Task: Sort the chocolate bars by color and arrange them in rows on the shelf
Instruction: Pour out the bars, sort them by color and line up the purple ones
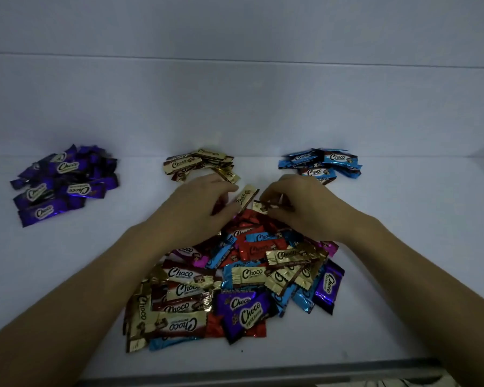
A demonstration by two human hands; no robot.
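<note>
My left hand [201, 210] pinches a gold bar [246, 197] and my right hand [299, 210] pinches a second bar [261, 205], both over the mixed pile [235, 289] at the middle of the shelf [67, 275]. I think the gold one goes to the gold pile [201, 163] just behind.

A single wide-angle camera on the person's head looks from above and behind the two grips, facing forward and steeply down onto the white shelf [67, 275]. It sits close. Both forearms enter from the bottom corners, and the left grip [199, 208] and right grip [305, 208] meet near the frame's centre with a gold bar [246, 196] between them. The mixed pile [235, 280] lies on the camera's side of the grips. The purple pile [65, 182], gold pile [201, 164] and blue pile [320, 164] lie beyond them, before the back wall [235, 107]. The shelf's front edge runs along the bottom of the frame.
</note>
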